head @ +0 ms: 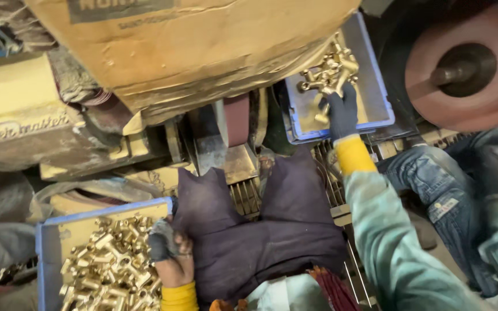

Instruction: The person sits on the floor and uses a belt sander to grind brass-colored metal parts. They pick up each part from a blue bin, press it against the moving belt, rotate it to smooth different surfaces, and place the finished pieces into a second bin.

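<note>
Gloved right hand (341,112) closed on a brass fitting (322,115) over the upper blue tray (376,86) — left hand (168,250) rests half-curled, grasping nothing, beside brass fittings (108,268) in the lower blue tray (44,259).

Passage is tight. A large cardboard box (185,46) overhangs the top, closing off the room above the sanding belt (236,118) at the centre. The near-left blue tray (47,253) is heaped with brass fittings (108,259); only its far-left corner shows bare floor. The far-right blue tray (376,86) has open floor along its right edge and near corner, with a small pile of fittings (329,72) at its far edge. A dark cloth (260,230) covers the lap between the trays. The reddish wheel (462,63) and another person's jeans-clad leg (433,190) block the right.
</note>
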